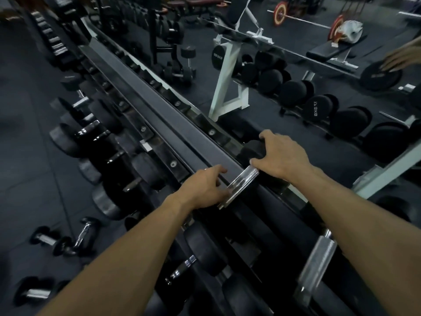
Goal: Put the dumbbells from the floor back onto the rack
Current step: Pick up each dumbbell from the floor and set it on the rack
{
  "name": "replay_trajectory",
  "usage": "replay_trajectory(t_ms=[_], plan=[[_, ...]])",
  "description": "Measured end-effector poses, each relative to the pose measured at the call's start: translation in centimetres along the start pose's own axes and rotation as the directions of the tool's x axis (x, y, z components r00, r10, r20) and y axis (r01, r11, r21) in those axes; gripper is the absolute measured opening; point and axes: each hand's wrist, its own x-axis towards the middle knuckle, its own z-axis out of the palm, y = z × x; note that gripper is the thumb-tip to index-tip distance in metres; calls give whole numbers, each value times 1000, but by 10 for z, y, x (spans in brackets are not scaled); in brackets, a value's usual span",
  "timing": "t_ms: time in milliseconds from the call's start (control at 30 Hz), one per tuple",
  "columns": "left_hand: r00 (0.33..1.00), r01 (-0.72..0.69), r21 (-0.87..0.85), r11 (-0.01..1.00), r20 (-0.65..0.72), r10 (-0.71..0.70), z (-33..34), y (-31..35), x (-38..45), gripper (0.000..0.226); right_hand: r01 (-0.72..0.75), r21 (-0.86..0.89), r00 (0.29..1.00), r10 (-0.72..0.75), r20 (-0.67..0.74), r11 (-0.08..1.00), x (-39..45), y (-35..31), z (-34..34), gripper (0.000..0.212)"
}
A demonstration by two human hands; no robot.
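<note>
Black round-headed dumbbell with knurled chrome handle [242,182] sitting across the dark steel rack's top tier [159,115], long axis front-to-back. Left hand [205,190] curled on near handle end, right hand [281,153] gripping far head. Both touching, so equally near.

Mirrored "17.5KG" on a reflected dumbbell head [319,109].

head view – steep downward look (wide-angle), close over rack [159,115].
</note>
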Motion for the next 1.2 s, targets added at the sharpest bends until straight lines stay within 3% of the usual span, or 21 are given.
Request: replay_trajectory(t_ms=[133, 233, 367, 600, 800, 900, 1200], plan=[[992, 50, -63, 997, -109, -57, -14, -20, -38, 60, 175, 90, 984, -175, -16, 980, -15, -43, -2, 73], [984, 101, -78, 992, -138, -111, -24, -49, -80, 62, 310, 79, 947, -315, 63, 947, -27, -86, 6, 74], [959, 235, -35, 971, -154, -237, -34, -102, -150, 65, 447, 85, 868, -454, 202, 891, -44, -160, 22, 70], [875, 428, -141, 893, -180, -449, -30, -204, -280, 60, 636, 102, 694, -625, 356, 765, -91, -299, 83, 68], [809, 535, -235, 812, -136, -572, 1, -294, -384, 47, 703, 128, 584, -671, 457, 700, -142, -405, 174, 67], [786, 579, -262, 772, -74, -614, 23, -349, -418, 52, 702, 134, 556, -656, 510, 699, -162, -447, 230, 67], [837, 546, -243, 802, 127, -532, 137, -500, -429, 54, 575, 83, 605, -491, 627, 814, -177, -477, 423, 69]])
